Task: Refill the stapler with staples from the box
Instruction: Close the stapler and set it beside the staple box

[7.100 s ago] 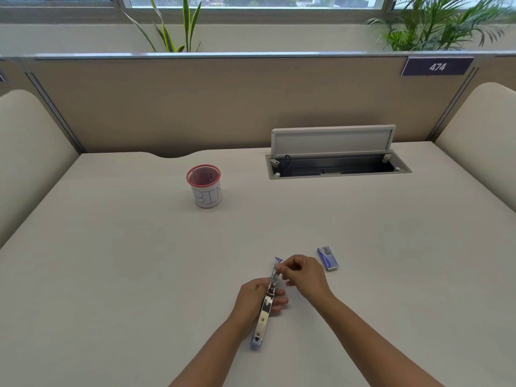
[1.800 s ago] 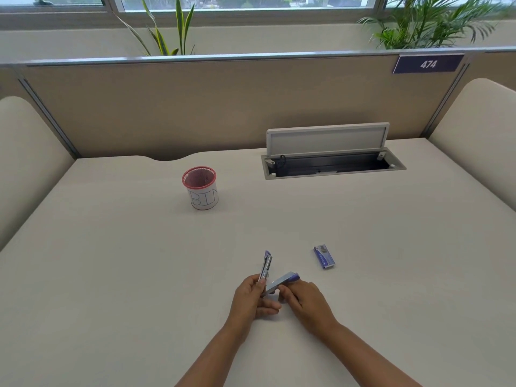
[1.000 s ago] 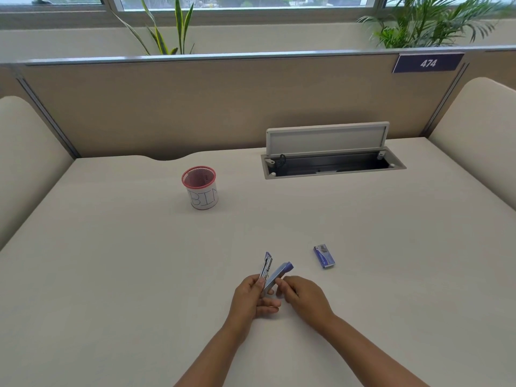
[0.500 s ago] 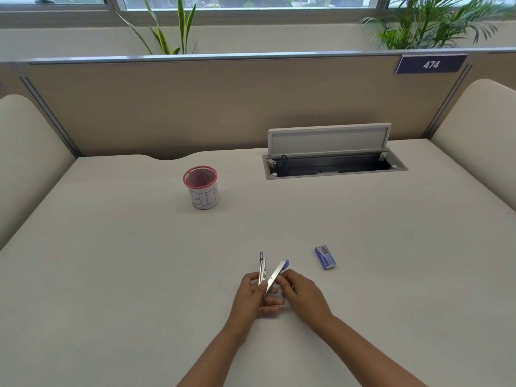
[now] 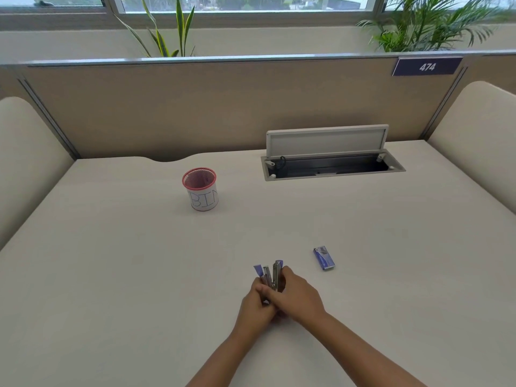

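Note:
A small blue and silver stapler stands nearly upright between my hands, close to the table's near edge. Its two arms point up and lie almost together, a narrow gap still between them. My left hand grips the lower part from the left. My right hand wraps the right arm and presses it toward the other. The blue staple box lies flat on the table, to the right of the stapler and apart from both hands. Whether staples sit inside the stapler is hidden.
A red-rimmed mesh cup labelled BIN stands further back on the left. An open cable hatch with its lid raised sits at the back right. A beige partition closes off the desk's far side.
The stapler was laid open flat at first. My right hand has swung its right arm up and inward, narrowing the V until the two arms nearly meet.

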{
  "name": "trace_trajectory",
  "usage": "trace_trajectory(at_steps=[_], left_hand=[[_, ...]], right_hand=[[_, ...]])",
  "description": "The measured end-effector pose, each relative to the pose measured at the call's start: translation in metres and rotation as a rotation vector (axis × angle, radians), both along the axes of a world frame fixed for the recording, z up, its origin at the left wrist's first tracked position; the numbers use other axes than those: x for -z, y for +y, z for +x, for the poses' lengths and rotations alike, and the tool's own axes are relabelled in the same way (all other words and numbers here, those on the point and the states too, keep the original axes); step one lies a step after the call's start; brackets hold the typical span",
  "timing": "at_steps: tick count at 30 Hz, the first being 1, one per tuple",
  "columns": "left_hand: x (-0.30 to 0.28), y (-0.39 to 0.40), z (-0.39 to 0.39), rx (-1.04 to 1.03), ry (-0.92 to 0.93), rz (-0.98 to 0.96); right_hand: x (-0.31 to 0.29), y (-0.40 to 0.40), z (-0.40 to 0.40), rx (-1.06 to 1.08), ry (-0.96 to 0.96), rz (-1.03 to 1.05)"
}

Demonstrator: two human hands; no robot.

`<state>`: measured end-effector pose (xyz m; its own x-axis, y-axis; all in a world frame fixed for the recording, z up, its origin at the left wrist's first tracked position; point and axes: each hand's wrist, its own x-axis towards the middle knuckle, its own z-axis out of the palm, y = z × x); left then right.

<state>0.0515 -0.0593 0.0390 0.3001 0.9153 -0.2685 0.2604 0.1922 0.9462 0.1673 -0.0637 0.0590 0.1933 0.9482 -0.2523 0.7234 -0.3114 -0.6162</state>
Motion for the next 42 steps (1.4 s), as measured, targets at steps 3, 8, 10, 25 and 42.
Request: trace_trajectory(at_steps=[3,8,10,25,42], left_hand=[[0.002,0.0,0.0,0.002,-0.006,-0.005],[0.003,0.0,-0.002,0.03,-0.049,-0.016],[0.003,0.001,-0.004,0.045,-0.067,-0.015],[0.002,-0.001,-0.004,0.032,-0.007,-0.023],[0.012,0.022,-0.042,-0.156,0.662,0.577]], right_hand=[[0.0,0.0,0.0,0.003,0.0,0.001],[0.0,0.001,0.001,0.02,0.013,0.025],[-0.002,0.001,0.002,0.023,0.011,0.047],[0.004,-0.003,0.007,-0.007,-0.071,0.145],[-0.007,0.015,0.028,0.086,-0.024,0.088]])
